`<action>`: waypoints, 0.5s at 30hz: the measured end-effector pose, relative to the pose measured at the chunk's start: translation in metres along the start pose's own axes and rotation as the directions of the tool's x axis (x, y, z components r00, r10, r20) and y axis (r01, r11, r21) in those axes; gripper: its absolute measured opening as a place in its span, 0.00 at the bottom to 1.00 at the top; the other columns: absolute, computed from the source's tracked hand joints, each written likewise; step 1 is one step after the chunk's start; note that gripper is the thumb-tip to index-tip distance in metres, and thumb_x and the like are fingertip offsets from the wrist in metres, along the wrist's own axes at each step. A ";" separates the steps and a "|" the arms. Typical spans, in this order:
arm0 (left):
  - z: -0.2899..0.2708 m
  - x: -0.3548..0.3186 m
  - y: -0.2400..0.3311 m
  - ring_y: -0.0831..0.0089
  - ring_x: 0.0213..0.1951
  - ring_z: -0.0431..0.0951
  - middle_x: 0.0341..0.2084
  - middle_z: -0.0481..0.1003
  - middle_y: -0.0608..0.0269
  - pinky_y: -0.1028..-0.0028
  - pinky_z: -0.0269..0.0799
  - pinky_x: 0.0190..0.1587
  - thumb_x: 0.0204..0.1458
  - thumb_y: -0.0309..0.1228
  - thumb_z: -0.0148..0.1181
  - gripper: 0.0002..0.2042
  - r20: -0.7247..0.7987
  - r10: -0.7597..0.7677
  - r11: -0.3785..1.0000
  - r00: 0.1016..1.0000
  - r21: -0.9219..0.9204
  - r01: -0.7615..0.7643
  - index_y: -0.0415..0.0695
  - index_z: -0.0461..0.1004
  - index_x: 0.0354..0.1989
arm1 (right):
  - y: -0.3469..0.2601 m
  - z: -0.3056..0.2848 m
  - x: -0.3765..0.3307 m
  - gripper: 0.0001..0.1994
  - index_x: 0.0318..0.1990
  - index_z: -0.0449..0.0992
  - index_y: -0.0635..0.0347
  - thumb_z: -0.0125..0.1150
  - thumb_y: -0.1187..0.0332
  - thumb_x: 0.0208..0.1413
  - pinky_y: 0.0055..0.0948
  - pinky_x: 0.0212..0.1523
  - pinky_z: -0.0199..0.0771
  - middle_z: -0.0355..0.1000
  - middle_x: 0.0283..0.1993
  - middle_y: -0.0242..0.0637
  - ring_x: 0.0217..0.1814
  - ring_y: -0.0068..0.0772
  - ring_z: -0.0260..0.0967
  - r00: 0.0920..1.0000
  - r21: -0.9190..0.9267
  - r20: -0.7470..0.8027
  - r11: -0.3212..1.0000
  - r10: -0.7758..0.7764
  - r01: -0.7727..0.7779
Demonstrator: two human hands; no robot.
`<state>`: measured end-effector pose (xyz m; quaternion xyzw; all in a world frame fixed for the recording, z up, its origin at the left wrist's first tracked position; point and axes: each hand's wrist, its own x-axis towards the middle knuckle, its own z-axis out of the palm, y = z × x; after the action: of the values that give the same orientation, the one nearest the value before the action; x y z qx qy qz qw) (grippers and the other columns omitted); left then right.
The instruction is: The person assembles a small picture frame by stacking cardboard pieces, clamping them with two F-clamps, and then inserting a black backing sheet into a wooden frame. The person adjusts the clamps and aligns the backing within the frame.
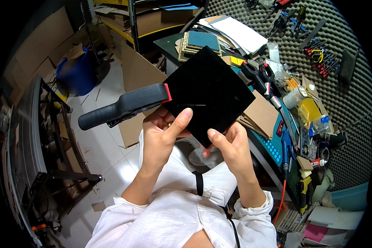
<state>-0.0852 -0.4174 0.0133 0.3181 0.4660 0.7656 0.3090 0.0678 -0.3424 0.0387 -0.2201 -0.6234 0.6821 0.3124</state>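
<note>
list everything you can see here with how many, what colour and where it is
Square panel: 1, black, between the hands
Clamp: 1, black with red pad, at the panel's left edge
Workbench: 1, dark green, right
Block: 1, blue-topped, back of bench
Paper stack: 1, mostly white, back of bench
Jar: 1, whitish, right of bench
Corded tool: 1, blue with orange cord, bench's near end
Pliers: 1 clear pair, yellow, foam wall
Foam wall: 1, grey, upper right
Boards: several, brown, floor and bench
Bucket: 1, blue, floor, left
Rack: 1, black-framed, far left
Small clutter: too crowded to count, mixed colours, bench and wall
Left fingers: one hand's, bare, panel's lower left
Right fingers: one hand's, bare, panel's lower right
</note>
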 end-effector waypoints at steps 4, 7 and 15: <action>0.002 0.000 0.001 0.84 0.28 0.76 0.30 0.77 0.65 0.80 0.81 0.27 0.54 0.33 0.68 0.13 -0.001 -0.020 1.000 1.000 -0.011 0.020 0.37 0.76 0.41 | 0.004 -0.002 0.000 0.15 0.48 0.67 0.75 0.60 0.70 0.60 0.26 0.27 0.81 0.74 0.38 0.44 0.29 0.28 0.75 1.000 0.046 0.005 0.999 -0.012 0.012; 0.002 0.001 -0.001 0.83 0.28 0.76 0.30 0.77 0.64 0.79 0.82 0.27 0.54 0.33 0.68 0.14 0.000 -0.034 0.999 0.999 -0.007 0.034 0.36 0.76 0.41 | 0.004 -0.002 0.002 0.16 0.49 0.68 0.74 0.60 0.68 0.61 0.26 0.27 0.81 0.75 0.39 0.43 0.29 0.27 0.74 1.000 0.030 -0.008 0.999 -0.018 0.018; 0.003 0.001 -0.017 0.81 0.27 0.74 0.26 0.74 0.66 0.77 0.81 0.32 0.54 0.35 0.69 0.13 -0.015 -0.082 0.997 0.996 0.005 0.082 0.39 0.73 0.33 | 0.020 0.002 0.008 0.17 0.48 0.71 0.71 0.63 0.65 0.61 0.25 0.27 0.81 0.76 0.42 0.41 0.34 0.24 0.76 0.989 0.083 -0.126 0.992 -0.080 0.091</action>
<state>-0.0806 -0.4087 -0.0005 0.2938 0.4831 0.7532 0.3360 0.0572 -0.3389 0.0203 -0.2206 -0.5813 0.6802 0.3884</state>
